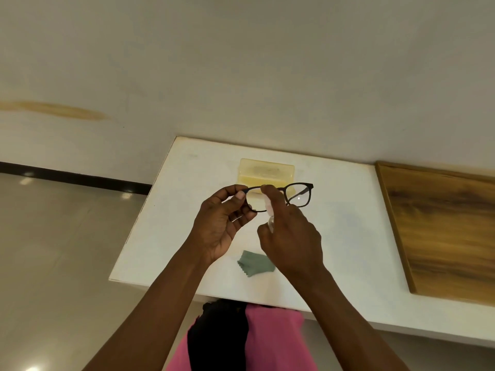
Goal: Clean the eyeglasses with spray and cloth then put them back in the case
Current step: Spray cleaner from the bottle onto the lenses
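Note:
Black-framed eyeglasses [300, 195] hang in the air above the white table [348, 236]. My left hand [223, 220] pinches their left end between thumb and fingers. My right hand [292, 236] grips a small clear spray bottle [269, 207], its forefinger on top, the nozzle close to the left lens. A grey-green cloth [255, 263] lies crumpled on the table below my hands. The pale yellow case [265, 171] sits open at the back of the table, partly hidden behind the glasses.
A wooden panel [442, 231] lies along the table's right side. The white wall rises right behind the case. The table's left edge drops to a glossy floor [53, 250]. Pink and black clothing [254, 341] shows below the front edge.

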